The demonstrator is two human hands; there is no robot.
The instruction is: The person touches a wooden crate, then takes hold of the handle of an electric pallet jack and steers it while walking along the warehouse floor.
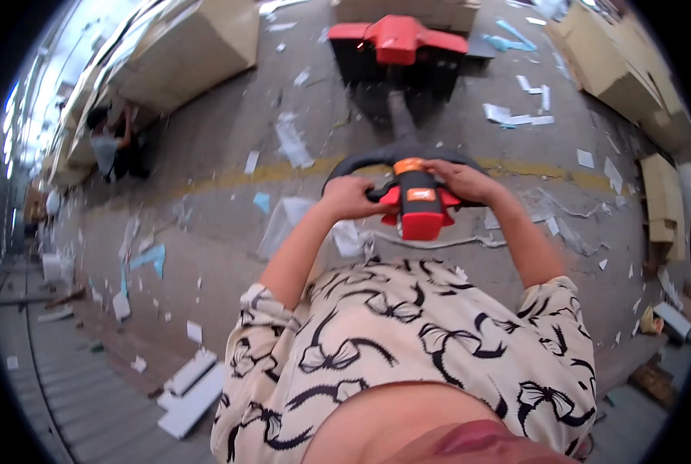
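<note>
Both my hands are on the control handle of a red and black pallet truck. My left hand wraps round the left grip of the handle, its thumb toward the red part in the middle. My right hand is closed over the right side, fingers reaching toward the orange band near the top. A dark shaft joins the handle to the truck body ahead of me. Large cardboard boxes stand right behind the truck body, partly cut off by the picture's upper edge.
Big cardboard boxes line the left and the right. A person crouches beside the left boxes. Paper and plastic scraps litter the concrete floor, which a yellow line crosses. White slabs lie at the lower left.
</note>
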